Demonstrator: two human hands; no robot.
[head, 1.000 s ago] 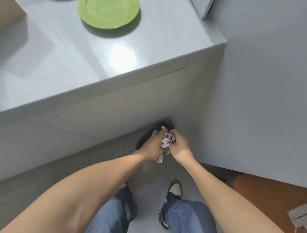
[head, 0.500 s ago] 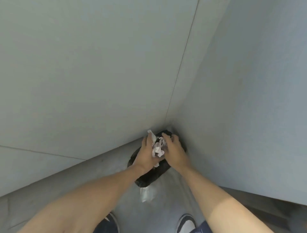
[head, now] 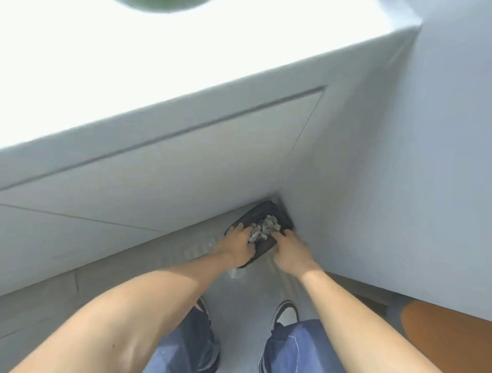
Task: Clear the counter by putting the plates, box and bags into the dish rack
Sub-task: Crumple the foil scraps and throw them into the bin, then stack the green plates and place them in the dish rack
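Note:
Low on the floor, a small black bin [head: 262, 213] sits in the corner where the cabinet meets the wall. Crumpled white-grey paper [head: 267, 228] lies in its mouth. My left hand [head: 236, 246] curls over the bin's near rim, fingertips against the paper. From the right, my right hand [head: 290, 251] touches the bin's rim and the edge of the paper; its grip is hidden. A green plate [head: 159, 3] shows only as a sliver at the top, on the overexposed counter [head: 133, 66].
Grey cabinet fronts [head: 165, 170] rise to the left and a grey wall [head: 399, 173] stands close on the right. My legs and shoes [head: 286, 312] are below. A brown wooden floor patch [head: 447, 335] lies at the lower right.
The paper, held between both hands before, now lies in the bin. My hands have moved apart to the bin's rim. The view has tilted back up, so the counter shows again.

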